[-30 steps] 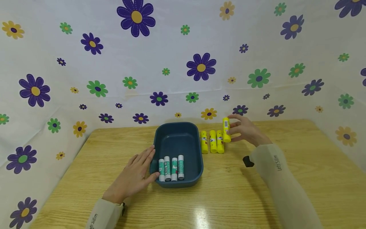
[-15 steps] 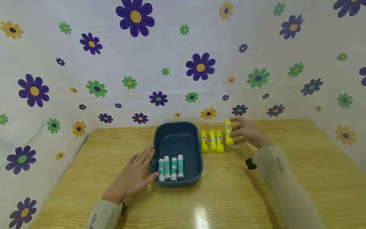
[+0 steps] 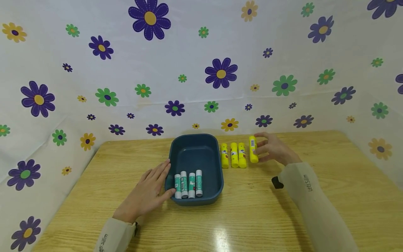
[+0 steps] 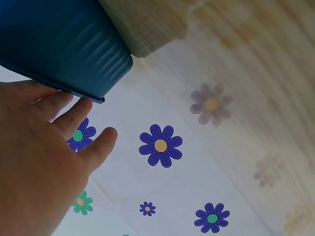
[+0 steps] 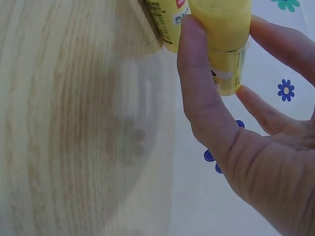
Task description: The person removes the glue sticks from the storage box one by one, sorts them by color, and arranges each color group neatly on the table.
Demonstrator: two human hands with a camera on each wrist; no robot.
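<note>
My right hand [image 3: 274, 149] pinches a yellow glue stick [image 3: 253, 148] between thumb and fingertips, low over the table to the right of three similar yellow glue sticks [image 3: 234, 155]. The right wrist view shows the thumb on one side of the held glue stick [image 5: 221, 24] and fingers on the other. With its fingers extended, my left hand [image 3: 145, 194] rests against the left rim of a dark blue plastic bin [image 3: 221, 171]. Several green-and-white glue sticks [image 3: 192, 185] lie side by side at the bin's near end. The left wrist view has fingertips touching the bin's rim [image 4: 78, 93].
All this stands on a wood-grain table [image 3: 252, 217]. Behind and beside it hangs a white cloth [image 3: 189, 49] printed with flowers. The three yellow sticks lie close along the bin's right wall.
My right hand has moved slightly right and toward me, lowering the yellow glue stick down beside the other three. The left hand and the bin have stayed in place.
</note>
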